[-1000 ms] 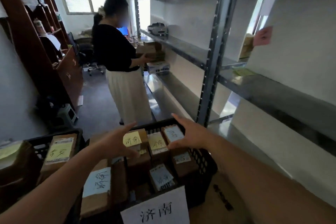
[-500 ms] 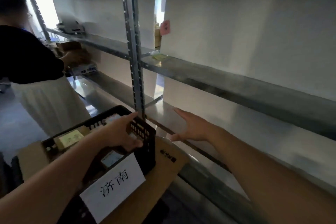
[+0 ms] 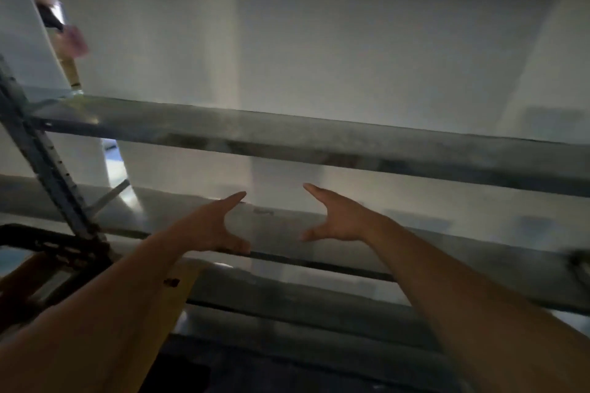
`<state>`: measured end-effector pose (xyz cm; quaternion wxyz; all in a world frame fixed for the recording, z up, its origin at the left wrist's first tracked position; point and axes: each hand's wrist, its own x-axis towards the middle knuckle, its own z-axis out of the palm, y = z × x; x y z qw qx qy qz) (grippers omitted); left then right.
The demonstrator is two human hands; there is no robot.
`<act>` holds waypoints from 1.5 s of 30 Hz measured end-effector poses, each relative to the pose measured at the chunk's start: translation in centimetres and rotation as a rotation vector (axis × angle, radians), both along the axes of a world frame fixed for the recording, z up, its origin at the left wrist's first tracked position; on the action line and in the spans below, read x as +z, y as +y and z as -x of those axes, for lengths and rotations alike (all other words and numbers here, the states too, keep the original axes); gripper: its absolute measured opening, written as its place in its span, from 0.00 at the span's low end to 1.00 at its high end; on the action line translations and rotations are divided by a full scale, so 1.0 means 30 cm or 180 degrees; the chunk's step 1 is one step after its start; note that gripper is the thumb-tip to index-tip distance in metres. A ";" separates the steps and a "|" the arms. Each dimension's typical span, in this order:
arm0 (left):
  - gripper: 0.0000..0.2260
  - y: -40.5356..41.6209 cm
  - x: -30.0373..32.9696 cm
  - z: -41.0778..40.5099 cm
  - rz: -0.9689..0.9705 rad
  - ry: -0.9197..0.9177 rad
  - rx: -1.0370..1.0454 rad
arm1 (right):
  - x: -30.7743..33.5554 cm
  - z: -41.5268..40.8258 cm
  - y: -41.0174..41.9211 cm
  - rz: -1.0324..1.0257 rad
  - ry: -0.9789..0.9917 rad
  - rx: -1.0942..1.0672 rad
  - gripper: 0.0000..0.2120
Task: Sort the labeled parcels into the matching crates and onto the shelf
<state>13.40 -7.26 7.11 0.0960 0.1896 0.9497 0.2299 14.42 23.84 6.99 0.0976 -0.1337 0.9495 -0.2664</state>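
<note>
A person's left hand [image 3: 212,226] and right hand [image 3: 335,220] reach toward a metal shelf [image 3: 319,143], palms facing, fingers straight, thumbs spread, holding nothing. The lower shelf board [image 3: 431,252] lies just beyond the fingertips. A black crate's rim [image 3: 48,242] shows left of the left fingers, its contents blurred; no parcel can be made out.

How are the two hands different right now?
The left hand is lower and nearer the black crate; the right hand is higher and further from it. The left thumb sits over the shelf edge; the right thumb hangs above it. Both are open, palms facing, holding nothing.
</note>
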 end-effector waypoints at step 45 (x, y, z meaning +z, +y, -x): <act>0.43 2.864 -0.455 -0.154 -0.0122 -0.0908 -0.1937 | -0.325 -0.688 2.393 0.0255 -0.0075 -0.2380 0.35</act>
